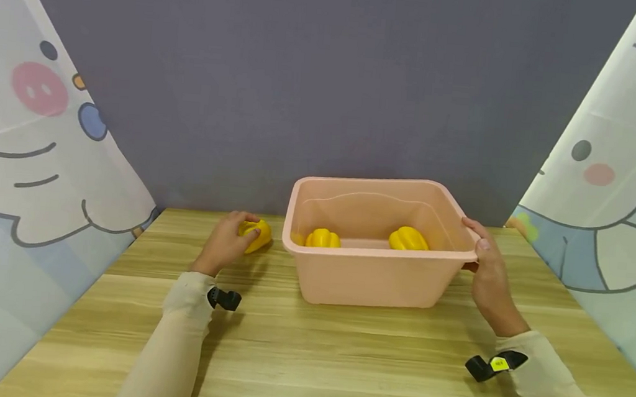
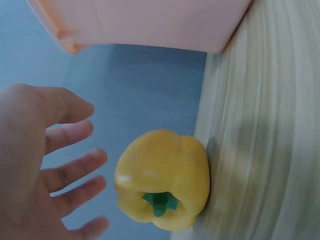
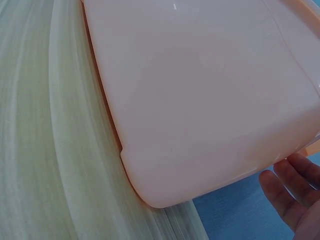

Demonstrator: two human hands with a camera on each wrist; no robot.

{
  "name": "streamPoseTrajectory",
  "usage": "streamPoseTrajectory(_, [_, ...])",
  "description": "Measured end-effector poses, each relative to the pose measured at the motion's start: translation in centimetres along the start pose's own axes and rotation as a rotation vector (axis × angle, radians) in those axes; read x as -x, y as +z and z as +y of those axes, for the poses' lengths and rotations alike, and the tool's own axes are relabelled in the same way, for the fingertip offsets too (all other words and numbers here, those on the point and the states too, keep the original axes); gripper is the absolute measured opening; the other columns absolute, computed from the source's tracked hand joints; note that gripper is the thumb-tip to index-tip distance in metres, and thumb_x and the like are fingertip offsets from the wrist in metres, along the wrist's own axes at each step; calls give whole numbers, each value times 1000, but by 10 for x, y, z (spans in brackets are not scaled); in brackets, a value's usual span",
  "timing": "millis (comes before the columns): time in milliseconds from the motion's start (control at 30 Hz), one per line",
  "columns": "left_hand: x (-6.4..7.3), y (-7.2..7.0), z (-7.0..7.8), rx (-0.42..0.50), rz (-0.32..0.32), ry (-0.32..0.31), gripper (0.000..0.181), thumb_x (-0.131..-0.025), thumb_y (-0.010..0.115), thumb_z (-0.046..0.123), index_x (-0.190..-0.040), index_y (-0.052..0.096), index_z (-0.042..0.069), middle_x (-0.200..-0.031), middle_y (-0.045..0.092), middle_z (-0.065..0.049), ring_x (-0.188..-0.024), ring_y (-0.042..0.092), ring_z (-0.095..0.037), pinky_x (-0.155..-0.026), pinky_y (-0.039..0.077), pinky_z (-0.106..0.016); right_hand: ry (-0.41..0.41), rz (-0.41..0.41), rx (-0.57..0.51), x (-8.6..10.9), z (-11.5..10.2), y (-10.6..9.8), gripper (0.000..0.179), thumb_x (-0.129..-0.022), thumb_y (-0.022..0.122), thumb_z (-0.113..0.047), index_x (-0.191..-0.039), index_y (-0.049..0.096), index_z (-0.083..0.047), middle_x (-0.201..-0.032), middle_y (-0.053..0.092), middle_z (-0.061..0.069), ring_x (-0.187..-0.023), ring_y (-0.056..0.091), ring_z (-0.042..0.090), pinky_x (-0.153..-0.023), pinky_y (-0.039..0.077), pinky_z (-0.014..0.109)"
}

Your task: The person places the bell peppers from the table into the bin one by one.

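A yellow bell pepper point(image 1: 259, 236) with a green stem lies on the table left of a pink plastic bin point(image 1: 373, 281). Over it reaches my left hand point(image 1: 227, 241); in the left wrist view its fingers point(image 2: 75, 170) are spread and loosely bent, with a gap between them and the pepper point(image 2: 165, 180). My right hand point(image 1: 491, 281) grips the bin's right rim, its fingers point(image 3: 290, 185) tucked beneath the edge in the right wrist view. Inside the bin, one yellow bell pepper point(image 1: 323, 239) sits at the left and another point(image 1: 407, 238) at the right, their lower parts hidden by the front wall.
The wooden table point(image 1: 305, 359) runs back to a dark grey panel point(image 1: 327, 87). Side panels with cartoon prints, one on the left point(image 1: 45, 171) and one on the right point(image 1: 603, 202), flank it. Each wrist wears a black strap-mounted camera.
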State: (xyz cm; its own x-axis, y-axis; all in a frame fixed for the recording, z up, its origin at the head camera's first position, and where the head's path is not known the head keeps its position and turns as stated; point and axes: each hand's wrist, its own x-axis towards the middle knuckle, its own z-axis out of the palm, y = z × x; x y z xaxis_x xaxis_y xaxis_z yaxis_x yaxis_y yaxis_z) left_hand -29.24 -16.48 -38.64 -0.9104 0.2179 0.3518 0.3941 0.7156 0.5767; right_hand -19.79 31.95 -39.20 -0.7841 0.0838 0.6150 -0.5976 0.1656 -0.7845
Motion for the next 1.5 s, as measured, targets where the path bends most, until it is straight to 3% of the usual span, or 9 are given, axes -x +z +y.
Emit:
streamPoseTrajectory(133, [-2, 3, -6, -45, -13, 9, 40, -97, 66, 19, -131, 61, -1, -136, 51, -24, -128, 42, -45, -106, 32, -62, -7, 11, -36, 2, 0, -2, 45, -110, 29, -26, -147, 50, -10, -126, 53, 4, -90, 55, 11, -70, 49, 15])
streamPoseTrajectory(300, [0, 5, -14, -44, -52, -34, 47, -96, 67, 19, -137, 56, -1, -146, 41, -26, -134, 33, -48, -107, 28, -64, 7, 14, -7, 4, 0, -2, 47, -110, 28, -26, -148, 48, -7, -127, 52, 4, -91, 55, 12, -72, 49, 15])
streamPoseTrajectory(533, [4, 7, -20, -2, -50, -61, 45, -95, 67, 19, -135, 58, 1, -147, 40, -24, -132, 34, -47, -108, 29, -62, 14, -1, 16, 0, 0, 0, 48, -110, 27, -26, -149, 45, -4, -128, 51, 5, -93, 54, 14, -73, 49, 16])
streamPoseTrajectory(833, [3, 10, -21, 28, -65, -76, 59, -94, 68, 13, -147, 46, -2, -150, 33, -30, -136, 28, -48, -110, 26, -63, -10, 3, 12, 0, -1, -3, 48, -110, 28, -26, -149, 45, -4, -128, 52, 6, -92, 55, 12, -73, 49, 15])
streamPoseTrajectory(1167, [10, 10, -26, 72, -82, -171, 55, -95, 68, 16, -143, 46, 2, -149, 30, -31, -134, 37, -47, -108, 32, -61, -14, -8, 49, 1, 0, -1, 49, -110, 27, -27, -149, 44, -3, -128, 52, 5, -92, 55, 12, -73, 49, 16])
streamPoseTrajectory(1367, [11, 12, -24, 55, -86, -166, 52, -91, 72, 14, -137, 49, 6, -138, 43, -30, -121, 46, -42, -101, 40, -58, -10, -5, 77, 1, -1, -1, 49, -111, 26, -27, -149, 43, -2, -128, 51, 5, -93, 55, 12, -73, 49, 15])
streamPoseTrajectory(1500, [10, 14, -24, 63, -91, -155, 52, -90, 75, 13, -135, 49, 7, -134, 45, -29, -116, 48, -40, -100, 41, -57, -9, -7, 94, 3, -2, -1, 49, -111, 25, -26, -150, 43, -2, -128, 51, 4, -94, 54, 12, -74, 48, 15])
